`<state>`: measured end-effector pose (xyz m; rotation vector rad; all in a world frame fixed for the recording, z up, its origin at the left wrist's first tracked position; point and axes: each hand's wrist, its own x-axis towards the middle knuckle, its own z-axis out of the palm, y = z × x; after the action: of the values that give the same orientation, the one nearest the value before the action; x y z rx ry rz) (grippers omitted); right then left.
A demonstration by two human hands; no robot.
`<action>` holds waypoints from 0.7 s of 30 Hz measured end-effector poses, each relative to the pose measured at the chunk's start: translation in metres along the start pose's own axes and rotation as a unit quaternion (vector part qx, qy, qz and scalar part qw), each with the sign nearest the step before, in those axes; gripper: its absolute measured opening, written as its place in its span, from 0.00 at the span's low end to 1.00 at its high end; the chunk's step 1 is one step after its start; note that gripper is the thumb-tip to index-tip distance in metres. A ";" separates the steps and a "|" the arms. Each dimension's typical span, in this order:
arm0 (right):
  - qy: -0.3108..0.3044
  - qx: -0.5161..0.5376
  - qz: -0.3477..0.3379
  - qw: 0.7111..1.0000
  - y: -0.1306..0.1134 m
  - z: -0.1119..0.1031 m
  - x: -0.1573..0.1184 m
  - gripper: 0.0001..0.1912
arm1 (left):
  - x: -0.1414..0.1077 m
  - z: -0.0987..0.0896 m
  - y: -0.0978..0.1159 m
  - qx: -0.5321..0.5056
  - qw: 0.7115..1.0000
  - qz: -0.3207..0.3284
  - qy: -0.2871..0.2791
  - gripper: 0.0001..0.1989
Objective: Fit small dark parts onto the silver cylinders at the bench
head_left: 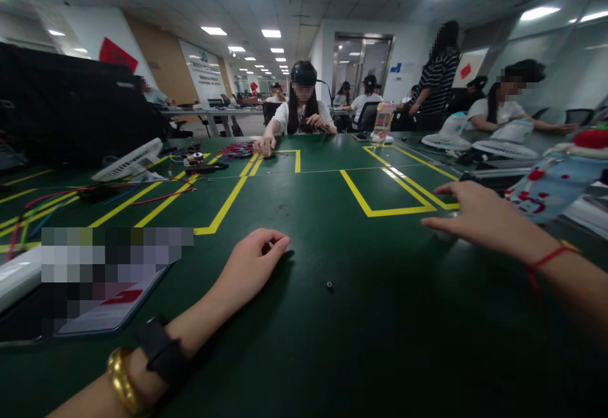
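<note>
My left hand (pixel 259 258) rests low over the green table with thumb and fingers closed together. Whatever is between its fingertips, if anything, is hidden. Over on the right, my right hand (pixel 479 216) reaches across the table with thumb and forefinger spread apart. Partly under that hand sits a small greyish, rounded object (pixel 445 234), too covered to name. Between my two hands, nearer to me, a tiny metal ring-shaped piece (pixel 329 286) with a dark hole lies on the tabletop.
Yellow tape (pixel 396 213) marks areas on the table. A phone-like slab (pixel 118 307), loose wires (pixel 164 201) and a white fan (pixel 128 161) lie left. A plush-covered blue item (pixel 553 180) and more fans stand right. Opposite, a co-worker's hand (pixel 266 145) touches a wire pile (pixel 236 150).
</note>
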<state>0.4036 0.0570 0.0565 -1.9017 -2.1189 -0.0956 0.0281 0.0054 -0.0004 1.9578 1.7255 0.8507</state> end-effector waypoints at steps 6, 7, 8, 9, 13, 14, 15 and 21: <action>-0.085 0.207 -0.301 0.927 -0.130 0.043 -0.070 0.14 | -0.001 0.000 -0.001 0.003 1.000 0.011 0.005 0.17; -0.101 0.210 -0.314 0.921 -0.139 0.048 -0.074 0.12 | -0.002 0.000 -0.002 0.005 1.000 0.016 0.005 0.17; -0.109 0.209 -0.313 0.920 -0.141 0.050 -0.076 0.11 | -0.002 0.000 -0.003 0.007 1.000 0.019 0.004 0.17; -0.108 0.206 -0.301 0.925 -0.138 0.048 -0.073 0.11 | -0.002 0.000 -0.003 0.008 1.000 0.022 0.002 0.17; -0.039 0.109 -0.153 0.981 -0.082 0.018 -0.040 0.13 | -0.002 0.001 -0.004 0.009 1.000 0.021 -0.002 0.17; -0.025 0.058 -0.101 0.993 -0.061 0.009 -0.029 0.14 | -0.001 0.001 -0.004 0.010 1.000 0.020 0.000 0.17; -0.022 0.004 -0.050 0.999 -0.040 0.000 -0.019 0.15 | -0.001 0.001 -0.004 0.011 1.000 0.019 0.002 0.17; -0.107 -0.124 0.130 0.978 0.054 -0.023 0.013 0.16 | -0.001 0.002 -0.004 0.017 1.000 0.022 0.001 0.16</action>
<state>0.4597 0.0705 0.0737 -2.4177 -2.0451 -0.1070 0.0270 0.0057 -0.0045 2.0248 1.7140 0.8432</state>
